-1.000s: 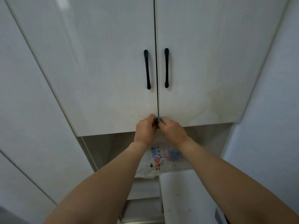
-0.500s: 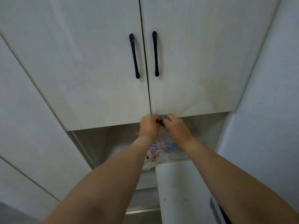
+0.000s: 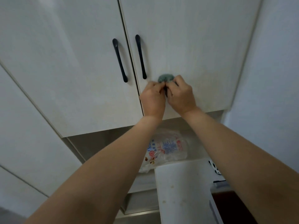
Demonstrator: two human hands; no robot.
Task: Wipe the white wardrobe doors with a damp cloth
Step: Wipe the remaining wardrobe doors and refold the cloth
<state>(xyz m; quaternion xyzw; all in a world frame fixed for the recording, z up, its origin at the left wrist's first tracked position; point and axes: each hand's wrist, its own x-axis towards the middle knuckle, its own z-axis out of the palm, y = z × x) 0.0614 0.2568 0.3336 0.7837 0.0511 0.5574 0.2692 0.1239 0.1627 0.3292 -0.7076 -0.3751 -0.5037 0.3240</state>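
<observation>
Head view, looking up at wardrobe. Left hand [image 3: 152, 98] and right hand [image 3: 182, 94] raised together, fingers curled, both pinching small bunched green cloth [image 3: 165, 78]. Cloth pressed against right door [image 3: 194, 46], just right of its black handle [image 3: 140, 56]. Step in hand, by judgement: wiping lower part of right door. Next move likely calls for firm strokes across panel. Door's bottom edge close below wrists; centre seam and handles just left; wall near on right. Open panel above and to right of cloth. Left door [image 3: 64, 62] not touched by either hand.

Plastic bag [image 3: 168, 149] with red and blue print, characters too blurred to read
</observation>
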